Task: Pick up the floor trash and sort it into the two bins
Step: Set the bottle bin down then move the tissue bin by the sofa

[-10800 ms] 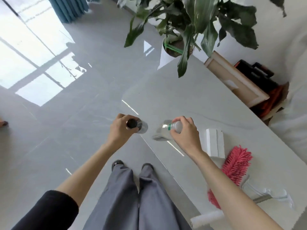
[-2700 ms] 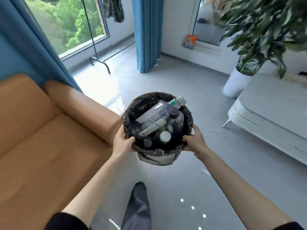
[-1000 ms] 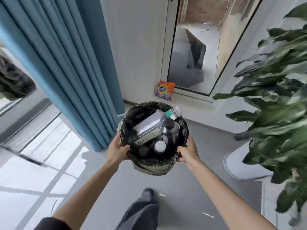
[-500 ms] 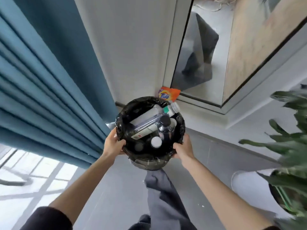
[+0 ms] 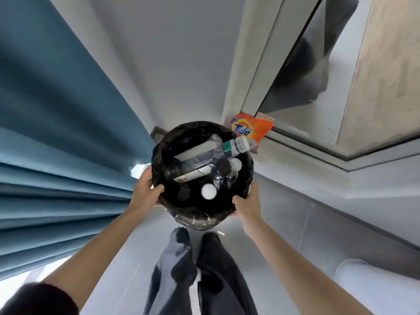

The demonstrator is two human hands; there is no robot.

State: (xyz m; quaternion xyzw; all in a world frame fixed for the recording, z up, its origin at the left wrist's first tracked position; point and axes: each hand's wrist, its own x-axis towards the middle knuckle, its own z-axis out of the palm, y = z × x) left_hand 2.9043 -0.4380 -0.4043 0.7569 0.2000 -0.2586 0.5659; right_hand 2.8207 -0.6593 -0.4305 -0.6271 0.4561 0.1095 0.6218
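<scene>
- Bin [image 5: 195, 126], black liner, held between both hands in front of the person's legs.
- Left hand [image 5: 145, 192]: thumb hooked over the rim, fingers curled on the outer wall.
- Right hand [image 5: 246, 204]: clamped on the opposite rim.
- Inside: clear bottle [image 5: 200, 159] lying slanted, neck past the rim; dark-capped bottle [image 5: 223, 173] beside it.
- Orange detergent packet [image 5: 253, 130] just behind; blue curtain [image 5: 56, 155] to the left.

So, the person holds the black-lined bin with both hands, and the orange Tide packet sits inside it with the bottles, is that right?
Not quite. The left hand and right hand do hold the bin of bottles, but the Tide packet lies outside it, beyond its far rim by the door frame, as the head view shows.
</scene>
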